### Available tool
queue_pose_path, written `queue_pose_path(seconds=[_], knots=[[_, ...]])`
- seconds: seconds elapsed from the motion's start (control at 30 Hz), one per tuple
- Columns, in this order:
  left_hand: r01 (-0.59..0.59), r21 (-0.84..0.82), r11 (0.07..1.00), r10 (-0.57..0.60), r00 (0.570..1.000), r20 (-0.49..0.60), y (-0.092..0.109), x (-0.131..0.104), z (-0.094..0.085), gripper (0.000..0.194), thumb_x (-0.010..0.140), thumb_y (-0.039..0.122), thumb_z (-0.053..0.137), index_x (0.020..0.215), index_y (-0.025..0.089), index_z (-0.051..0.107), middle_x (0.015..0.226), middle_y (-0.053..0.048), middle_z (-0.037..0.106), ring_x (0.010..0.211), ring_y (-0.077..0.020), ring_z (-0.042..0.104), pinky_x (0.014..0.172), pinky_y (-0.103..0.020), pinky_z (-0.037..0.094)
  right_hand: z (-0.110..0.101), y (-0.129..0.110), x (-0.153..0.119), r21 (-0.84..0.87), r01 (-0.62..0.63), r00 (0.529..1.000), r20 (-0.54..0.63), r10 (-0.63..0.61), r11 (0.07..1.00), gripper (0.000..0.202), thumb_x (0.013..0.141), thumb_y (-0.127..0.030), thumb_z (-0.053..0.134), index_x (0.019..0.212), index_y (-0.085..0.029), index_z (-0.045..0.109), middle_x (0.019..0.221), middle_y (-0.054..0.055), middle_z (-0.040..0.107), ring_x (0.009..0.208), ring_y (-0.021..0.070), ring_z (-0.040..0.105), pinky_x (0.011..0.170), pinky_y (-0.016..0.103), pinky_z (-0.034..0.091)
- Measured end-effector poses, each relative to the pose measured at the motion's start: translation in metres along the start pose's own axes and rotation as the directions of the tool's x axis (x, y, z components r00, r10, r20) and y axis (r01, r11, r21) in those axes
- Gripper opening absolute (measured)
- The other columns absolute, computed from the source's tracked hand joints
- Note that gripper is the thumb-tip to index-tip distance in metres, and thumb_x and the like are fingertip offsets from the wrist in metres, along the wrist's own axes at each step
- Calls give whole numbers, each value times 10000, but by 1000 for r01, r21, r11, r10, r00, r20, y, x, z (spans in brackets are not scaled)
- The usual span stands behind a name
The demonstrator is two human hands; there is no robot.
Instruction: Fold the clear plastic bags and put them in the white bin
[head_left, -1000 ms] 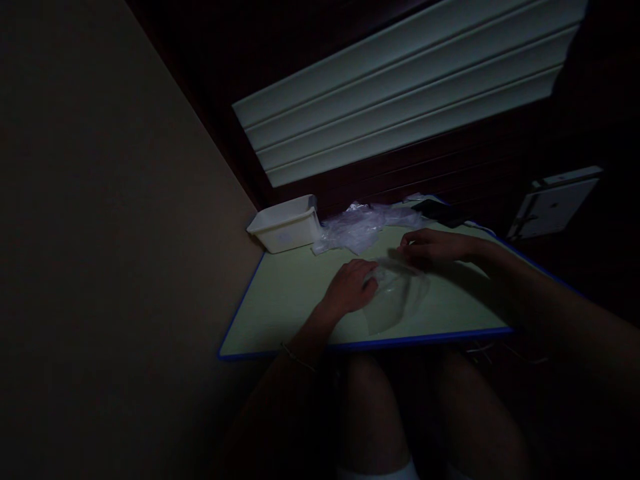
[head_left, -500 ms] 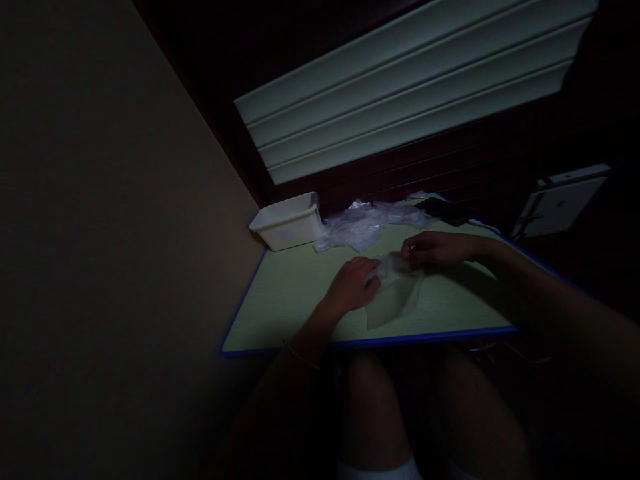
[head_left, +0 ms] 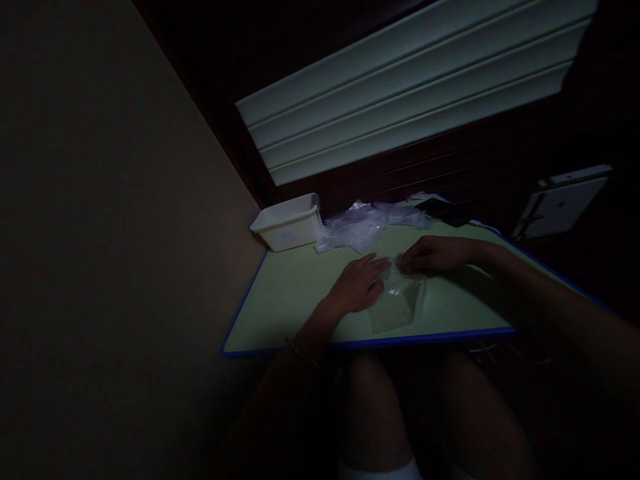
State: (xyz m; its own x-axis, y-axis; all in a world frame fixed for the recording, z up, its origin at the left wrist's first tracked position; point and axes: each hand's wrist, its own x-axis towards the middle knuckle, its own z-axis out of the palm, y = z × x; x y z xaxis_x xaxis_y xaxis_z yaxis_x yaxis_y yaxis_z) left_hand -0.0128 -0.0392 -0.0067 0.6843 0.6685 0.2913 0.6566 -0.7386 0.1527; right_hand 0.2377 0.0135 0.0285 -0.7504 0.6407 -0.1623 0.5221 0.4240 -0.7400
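Note:
A clear plastic bag [head_left: 396, 310] lies on the pale green table [head_left: 285, 300], close to its front edge. My left hand [head_left: 357, 283] rests on the bag's left side, fingers stretched out over its upper part. At the bag's upper right, my right hand [head_left: 433, 255] has its fingers bent and pinched together on the plastic. The dim light hides exactly how much of the film lies between those fingertips.
A white plastic bin [head_left: 290, 230] stands at the table's back left corner, by the wall. Beside it lies a heap of clear plastic bags [head_left: 363, 223], then a dark flat item [head_left: 445, 212]. A white box [head_left: 563, 203] is beyond the table's right side.
My left hand has slid slightly right, its fingers reaching further over the bag. My right hand has lowered onto the plastic, and the bag now lies flatter.

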Motion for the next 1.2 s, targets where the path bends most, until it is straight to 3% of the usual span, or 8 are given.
queue_pose_path(seconds=[0.27,0.57,0.63,0.77,0.83,0.9,1.03,1.2], knots=[[23,16,1000,-24,999,24,0,1,2,448,920,269,403,1356,225,501,1449,2,478,1388,-219,342,1123,-423,306,3,-5,-8,-49,55,982,-178,-63,997,397,805,-431,547,965,-126,745,929,89,739,853,239,655,775,314,485],[8,7,1000,-8,1000,3,-3,3,7,461,908,266,412,1355,205,501,1445,-5,484,1390,-220,336,1122,-424,312,31,-17,-74,105,100,984,-161,-83,989,411,889,-473,522,1055,-150,713,1033,105,722,929,248,656,818,348,493],[13,10,1000,-13,1000,6,-4,3,8,461,903,270,418,1352,209,503,1447,-8,482,1390,-218,338,1122,-425,313,32,-21,-85,29,126,966,-233,-116,992,391,915,-456,489,1062,-161,700,1038,105,712,942,248,651,833,363,493],[13,19,1000,-13,1000,4,-4,3,9,454,912,287,406,1350,217,505,1447,-5,481,1390,-218,338,1127,-423,307,47,-34,-95,-328,111,882,-403,-245,938,380,932,-424,464,1180,-197,642,1193,129,639,1065,269,608,911,414,483],[11,21,1000,-11,1000,6,-4,3,8,457,917,294,399,1357,218,498,1448,1,480,1390,-216,338,1131,-417,303,68,-42,-95,-494,31,852,-441,-281,869,425,928,-432,475,1293,-244,582,1399,129,501,1246,301,501,1010,459,426],[10,24,1000,-11,1000,12,-3,3,8,463,918,299,400,1365,219,489,1450,4,478,1392,-211,333,1137,-412,296,93,-48,-93,-584,-136,830,-509,-230,801,524,922,-481,471,1399,-265,489,1512,138,370,1357,352,374,1053,527,371],[22,23,999,-22,999,25,-2,4,7,471,915,290,404,1375,223,478,1459,9,466,1398,-213,322,1137,-418,292,136,-49,-85,-557,-379,784,-618,-64,739,578,940,-529,389,1454,-266,415,1464,152,452,1389,381,319,1052,578,347],[41,22,999,-41,998,39,-2,4,5,474,911,295,413,1378,239,475,1460,9,464,1395,-219,329,1133,-429,293,153,-52,-69,-499,-499,707,-707,1,709,604,923,-600,364,1404,-255,485,1469,140,456,1395,394,300,1072,598,287]])
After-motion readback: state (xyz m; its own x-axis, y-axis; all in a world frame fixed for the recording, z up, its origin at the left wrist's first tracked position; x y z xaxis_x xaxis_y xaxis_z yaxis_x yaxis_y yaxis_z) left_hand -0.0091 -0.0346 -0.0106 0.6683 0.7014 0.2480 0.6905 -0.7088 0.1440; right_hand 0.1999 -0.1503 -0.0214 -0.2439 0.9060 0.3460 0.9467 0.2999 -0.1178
